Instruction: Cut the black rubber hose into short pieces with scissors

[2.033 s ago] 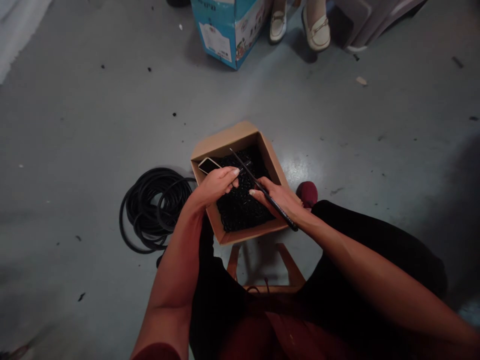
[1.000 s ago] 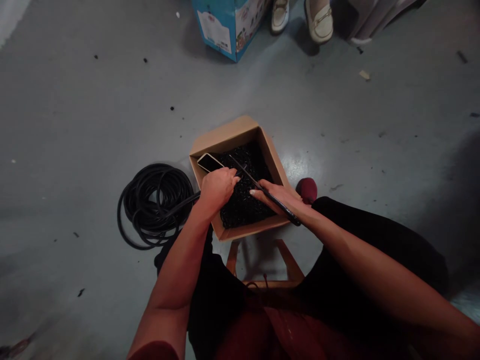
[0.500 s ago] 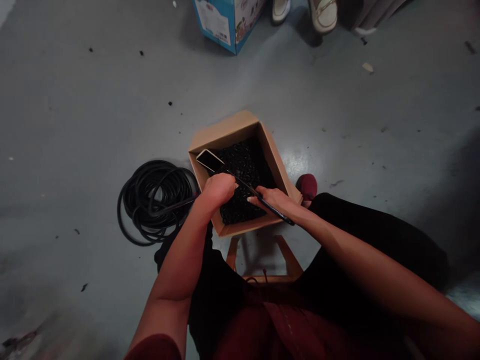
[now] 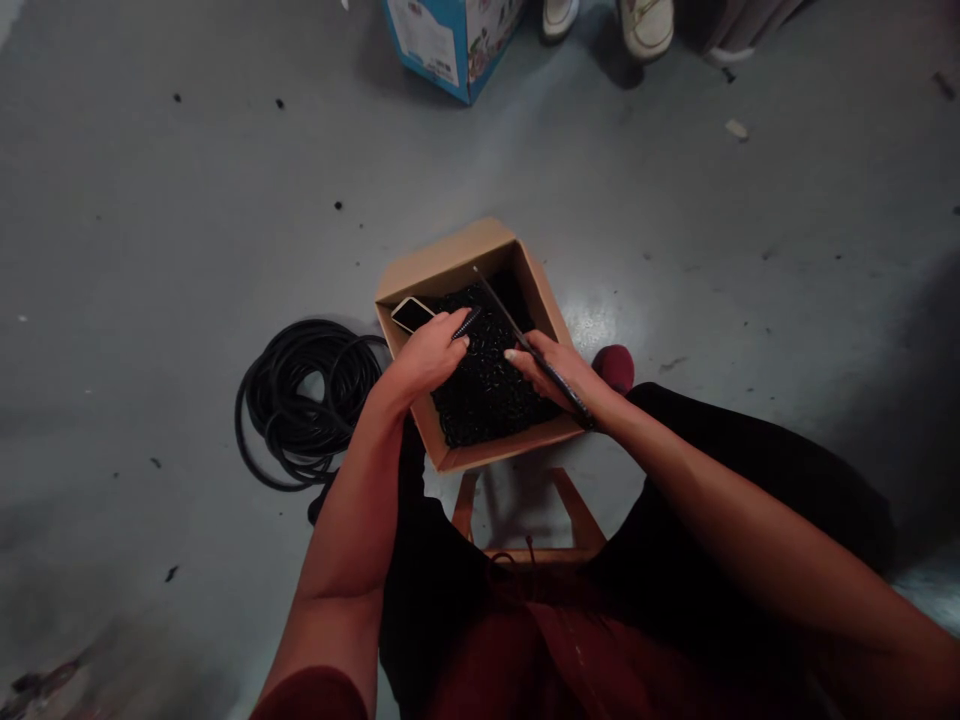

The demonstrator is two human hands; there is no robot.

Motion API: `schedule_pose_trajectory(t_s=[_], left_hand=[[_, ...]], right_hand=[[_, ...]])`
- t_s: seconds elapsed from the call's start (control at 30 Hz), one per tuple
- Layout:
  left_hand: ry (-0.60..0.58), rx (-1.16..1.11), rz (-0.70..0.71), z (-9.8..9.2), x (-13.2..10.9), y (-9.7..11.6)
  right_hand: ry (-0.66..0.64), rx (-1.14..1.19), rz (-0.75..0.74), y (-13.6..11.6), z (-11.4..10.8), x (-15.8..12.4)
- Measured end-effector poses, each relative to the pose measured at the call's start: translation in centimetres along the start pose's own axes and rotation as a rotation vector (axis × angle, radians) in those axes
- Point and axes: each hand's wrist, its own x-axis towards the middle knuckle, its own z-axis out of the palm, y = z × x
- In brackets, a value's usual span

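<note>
My left hand curls over the left side of an open cardboard box, gripping a short black strip with a dotted surface at its fingertips. My right hand pinches a long thin black strip, which slants across the box. Beneath both hands lies a heap of small black pieces filling the box. A smartphone rests on the heap's far left corner, close to my left fingers. Just left of the box lies a coil of black hose.
Under the box are the wooden legs of a stool, between my dark-clad knees. A red shoe stands at its right. At the top are a blue printed carton and a co-worker's white shoes on the speckled grey floor.
The black strip that ran left from my left hand over the coil no longer shows; a short end now sticks out at my fingertips. The right hand's strip tilts more steeply.
</note>
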Motion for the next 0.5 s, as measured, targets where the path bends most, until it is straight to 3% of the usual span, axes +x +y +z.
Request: schedule_pose_trajectory(t_s=[0.07,0.3,0.5], left_hand=[[0.034,-0.116,0.026,0.0,0.0,0.0],[-0.08,-0.698,0.038,2.2,0.0,1.2],[-0.141,-0.872,0.023,2.8,-0.3,1.9]], right_hand=[[0.055,0.157,-0.036,-0.5,-0.5,-0.1],[0.142,0.503,-0.134,-1.8,-1.4,-0.3],[0.173,0.595,-0.113,-1.2,-1.2,-0.1]])
